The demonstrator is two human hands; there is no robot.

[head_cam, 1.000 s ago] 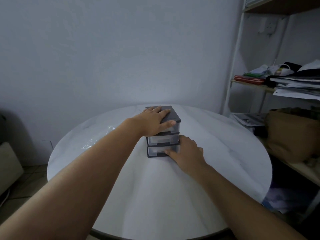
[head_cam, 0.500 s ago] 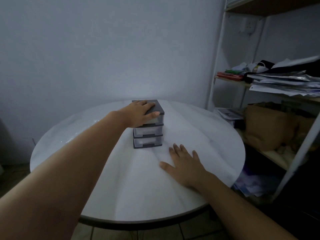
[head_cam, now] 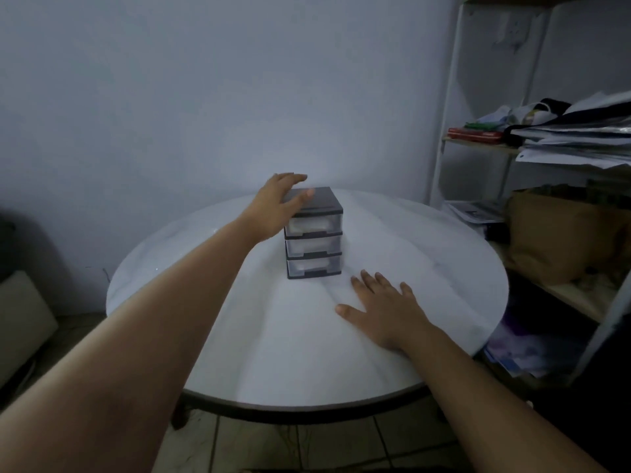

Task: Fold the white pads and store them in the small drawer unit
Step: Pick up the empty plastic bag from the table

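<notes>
Resting flat on the tabletop (head_cam: 426, 254), right hand (head_cam: 382, 308) has fingers spread, holding nothing, just front-right of the drawer unit (head_cam: 314, 233), not touching it; left hand (head_cam: 276, 208) sits at the unit's top-left edge, fingers straight, thumb over the lid, contact unclear from blur. Unit stands mid-tabletop, all three drawers closed.

— What sort of place are you in?
— A lived-in home room: I'm at a round white marble-look table (head_cam: 409, 268) by a bare pale wall (head_cam: 205, 97), grey tiled floor (head_cam: 307, 445) below, a white metal rack (head_cam: 447, 131) heaped with loose papers (head_cam: 573, 138).
</notes>
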